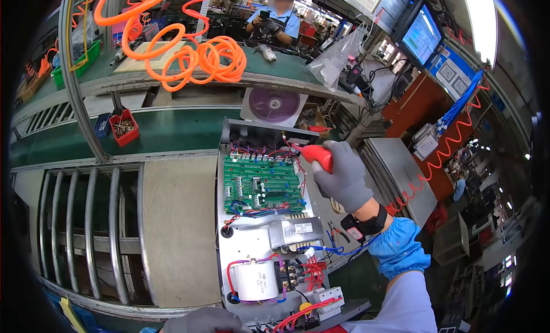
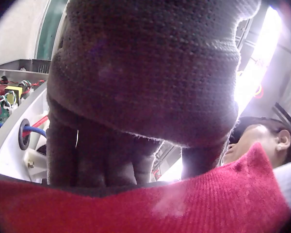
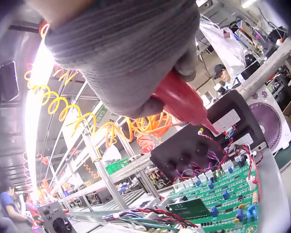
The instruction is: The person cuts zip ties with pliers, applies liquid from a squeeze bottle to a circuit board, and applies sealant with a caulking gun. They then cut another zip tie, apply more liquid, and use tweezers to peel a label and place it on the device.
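Note:
In the head view my gloved right hand (image 1: pixel 347 175) grips a red squeeze bottle (image 1: pixel 316 155) with a tapered nozzle. Its tip points at the wiring by the dark end panel (image 3: pixel 203 141) of an open metal chassis (image 1: pixel 234 258). Below the nozzle lies a green circuit board (image 1: pixel 263 184) with white connectors along its far edge. A white cylindrical capacitor (image 1: pixel 256 280) and a transformer (image 1: pixel 295 232) sit nearer to me. My gloved left hand (image 1: pixel 207 320) is at the chassis's near end, its fingers extended downward in the left wrist view and their tips hidden behind red fabric (image 2: pixel 184 204).
A roller conveyor (image 1: pixel 91 235) is to the left of the chassis. Beyond it are a red bin of small parts (image 1: pixel 124 128), a purple fan (image 1: pixel 274 105) and coiled orange hoses (image 1: pixel 212 61). Pliers (image 1: pixel 339 232) lie to the right. Another person (image 1: pixel 276 20) is across the bench.

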{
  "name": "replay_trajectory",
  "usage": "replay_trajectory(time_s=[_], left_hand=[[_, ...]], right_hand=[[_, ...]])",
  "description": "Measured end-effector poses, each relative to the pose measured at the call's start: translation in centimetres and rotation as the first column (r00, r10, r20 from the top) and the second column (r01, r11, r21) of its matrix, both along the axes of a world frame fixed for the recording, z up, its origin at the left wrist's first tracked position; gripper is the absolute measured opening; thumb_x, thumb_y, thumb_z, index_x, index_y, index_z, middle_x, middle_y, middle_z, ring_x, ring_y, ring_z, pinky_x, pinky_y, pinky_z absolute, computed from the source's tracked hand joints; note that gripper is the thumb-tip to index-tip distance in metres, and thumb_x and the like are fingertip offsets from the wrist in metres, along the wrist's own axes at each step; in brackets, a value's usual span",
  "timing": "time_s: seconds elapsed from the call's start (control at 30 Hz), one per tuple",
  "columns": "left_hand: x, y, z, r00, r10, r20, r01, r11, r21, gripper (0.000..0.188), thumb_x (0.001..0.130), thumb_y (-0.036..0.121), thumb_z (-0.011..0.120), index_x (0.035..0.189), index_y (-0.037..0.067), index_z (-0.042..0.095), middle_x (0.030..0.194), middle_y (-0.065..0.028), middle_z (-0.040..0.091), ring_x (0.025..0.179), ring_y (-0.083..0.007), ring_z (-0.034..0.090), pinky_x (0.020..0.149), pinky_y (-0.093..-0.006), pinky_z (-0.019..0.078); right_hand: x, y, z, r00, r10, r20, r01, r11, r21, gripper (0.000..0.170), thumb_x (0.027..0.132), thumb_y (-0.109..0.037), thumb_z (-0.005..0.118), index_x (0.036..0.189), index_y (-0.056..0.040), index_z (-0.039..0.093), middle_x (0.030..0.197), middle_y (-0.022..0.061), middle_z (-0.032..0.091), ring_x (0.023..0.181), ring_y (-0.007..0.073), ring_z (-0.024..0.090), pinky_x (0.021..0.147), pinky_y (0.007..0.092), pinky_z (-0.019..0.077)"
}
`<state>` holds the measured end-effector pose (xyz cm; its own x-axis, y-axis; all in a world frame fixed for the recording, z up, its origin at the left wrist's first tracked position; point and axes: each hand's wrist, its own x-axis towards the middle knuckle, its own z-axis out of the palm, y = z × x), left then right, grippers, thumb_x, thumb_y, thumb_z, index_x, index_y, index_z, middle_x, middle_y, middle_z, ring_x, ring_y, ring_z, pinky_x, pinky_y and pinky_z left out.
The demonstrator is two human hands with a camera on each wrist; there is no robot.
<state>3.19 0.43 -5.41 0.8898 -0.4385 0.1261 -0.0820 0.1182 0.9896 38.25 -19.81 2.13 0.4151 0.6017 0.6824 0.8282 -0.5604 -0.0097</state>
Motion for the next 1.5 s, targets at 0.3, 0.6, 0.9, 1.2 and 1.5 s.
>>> replay_trajectory(time_s=[0.3,0.6,0.9,1.2,1.5], left_hand=[[0.2,0.1,0.1,0.998,0.02,0.058,-0.017,0.999,-0.049,0.033,0.077,0.031,0.084,0.091,0.004,0.071,0.08,-0.0119,0.069,0.077,-0.0286,0.068,0.07,-0.0378,0.0518],[0.3,0.3,-0.5,0.991,0.019,0.133,-0.014,0.999,-0.038,0.033,0.078,0.032,0.083,0.091,0.004,0.071,0.08,-0.0124,0.07,0.075,-0.0288,0.068,0.067,-0.0381,0.0525],[0.2,0.4,-0.5,0.996,-0.014,0.085,0.017,0.999,-0.03,0.035,0.079,0.032,0.083,0.096,0.004,0.073,0.082,-0.0136,0.07,0.077,-0.0283,0.069,0.069,-0.0374,0.0536],[0.0,0.5,-0.6,0.998,-0.021,0.053,0.023,0.999,-0.039,0.037,0.08,0.033,0.082,0.099,0.003,0.073,0.085,-0.0134,0.07,0.08,-0.0277,0.07,0.072,-0.0364,0.0542],[0.2,0.5,-0.5,0.997,-0.011,0.078,0.013,0.999,-0.029,0.037,0.08,0.034,0.082,0.098,0.003,0.073,0.083,-0.0131,0.07,0.079,-0.0275,0.07,0.07,-0.0366,0.0538]], right_hand=[[2.6,1.8,-0.9,0.986,-0.079,-0.15,0.065,0.993,-0.094,0.04,0.079,-0.029,0.072,0.11,-0.0069,0.059,0.099,0.0159,0.062,0.087,0.0369,0.064,0.075,0.0457,0.0518],[4.7,4.2,0.9,0.898,-0.252,-0.36,0.178,0.957,-0.228,0.044,0.076,-0.033,0.069,0.109,-0.0052,0.062,0.102,0.0176,0.066,0.094,0.0368,0.065,0.083,0.044,0.0517],[4.8,4.8,0.5,0.894,-0.277,-0.353,0.185,0.944,-0.272,0.044,0.075,-0.034,0.069,0.107,-0.0055,0.062,0.096,0.0183,0.066,0.093,0.037,0.065,0.082,0.044,0.0507],[5.9,4.5,0.6,0.838,-0.294,-0.459,0.189,0.947,-0.262,0.042,0.076,-0.033,0.07,0.106,-0.0048,0.062,0.099,0.0181,0.065,0.093,0.0373,0.064,0.081,0.0444,0.0507],[2.3,5.7,2.3,0.96,-0.234,-0.151,0.163,0.911,-0.378,0.04,0.077,-0.029,0.068,0.108,-0.0062,0.061,0.103,0.0163,0.063,0.093,0.038,0.065,0.079,0.047,0.0516]])
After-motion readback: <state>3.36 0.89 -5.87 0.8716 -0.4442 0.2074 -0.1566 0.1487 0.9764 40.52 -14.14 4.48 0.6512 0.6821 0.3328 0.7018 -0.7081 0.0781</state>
